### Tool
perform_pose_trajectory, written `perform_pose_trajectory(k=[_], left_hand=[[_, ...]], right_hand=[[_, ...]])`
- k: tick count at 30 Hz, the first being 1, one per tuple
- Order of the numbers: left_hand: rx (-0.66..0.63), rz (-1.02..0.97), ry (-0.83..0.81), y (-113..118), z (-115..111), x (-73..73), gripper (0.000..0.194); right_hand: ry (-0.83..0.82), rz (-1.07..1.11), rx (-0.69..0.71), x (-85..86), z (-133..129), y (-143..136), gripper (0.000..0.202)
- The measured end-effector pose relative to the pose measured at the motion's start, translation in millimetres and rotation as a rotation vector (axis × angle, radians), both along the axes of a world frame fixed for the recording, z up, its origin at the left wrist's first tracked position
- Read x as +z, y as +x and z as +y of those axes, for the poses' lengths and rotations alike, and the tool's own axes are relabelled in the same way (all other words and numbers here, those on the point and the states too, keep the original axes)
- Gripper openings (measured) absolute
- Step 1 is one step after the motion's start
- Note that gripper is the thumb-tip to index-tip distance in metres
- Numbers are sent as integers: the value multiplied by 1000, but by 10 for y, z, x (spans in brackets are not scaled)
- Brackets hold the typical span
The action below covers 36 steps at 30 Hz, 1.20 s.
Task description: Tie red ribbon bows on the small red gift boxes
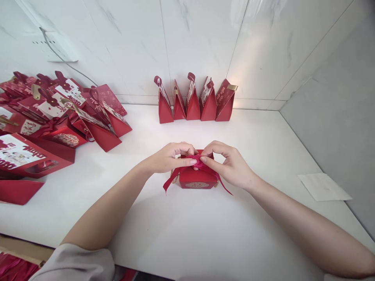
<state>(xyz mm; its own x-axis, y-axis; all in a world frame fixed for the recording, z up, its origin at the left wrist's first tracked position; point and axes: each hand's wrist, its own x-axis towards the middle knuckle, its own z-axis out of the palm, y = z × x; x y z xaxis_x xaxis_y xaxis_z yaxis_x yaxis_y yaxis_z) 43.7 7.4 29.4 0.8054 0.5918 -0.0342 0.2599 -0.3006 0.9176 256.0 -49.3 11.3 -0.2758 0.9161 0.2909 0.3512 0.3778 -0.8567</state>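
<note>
A small red gift box [187, 182] with a pale gold round emblem on its front stands on the white table before me. Across its top lies a dark pink ribbon [200, 164], knotted or looped in the middle, its two tails hanging to left and right. Thumb and fingers of my left hand [175, 157] pinch the ribbon from the left. From the right, my right hand [230, 162] pinches it too, its fingertips close to the left ones. Twisted gold cord [175, 177] shows at the box's sides. My fingers partly hide the ribbon's middle.
Several red triangular gift boxes [193, 105] stand in a row by the marbled wall. A crowded pile of red gift boxes [67, 132] fills the left side. A white paper [324, 187] lies at right. At lower left, a carton [26, 249] holds pink-red material.
</note>
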Motion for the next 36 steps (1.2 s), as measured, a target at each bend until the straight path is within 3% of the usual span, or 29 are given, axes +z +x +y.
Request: perform_pose_trajectory(k=[6,12,21,26,33,36], left_hand=[[-21,70,26,-53,42,1,29],[-36,78,9,-66,40,5,32],[-59,45,51,-40,29,10,31],[-45,31,73,-34,34,0,26],[-49,23,79,-28,29,-32,21],[-42,35,93,-18,24,-36,18]], right_hand=[[74,-41,39,-21,28,44,12],[7,-48,150,31,21,44,14],[-105,-13,-6,10,-5,-15,17],[-170,63,10,18,-9,-19,14],[-68,-16,-17,0,0,-21,11],[-114,35,-33,1,-5,-27,14]])
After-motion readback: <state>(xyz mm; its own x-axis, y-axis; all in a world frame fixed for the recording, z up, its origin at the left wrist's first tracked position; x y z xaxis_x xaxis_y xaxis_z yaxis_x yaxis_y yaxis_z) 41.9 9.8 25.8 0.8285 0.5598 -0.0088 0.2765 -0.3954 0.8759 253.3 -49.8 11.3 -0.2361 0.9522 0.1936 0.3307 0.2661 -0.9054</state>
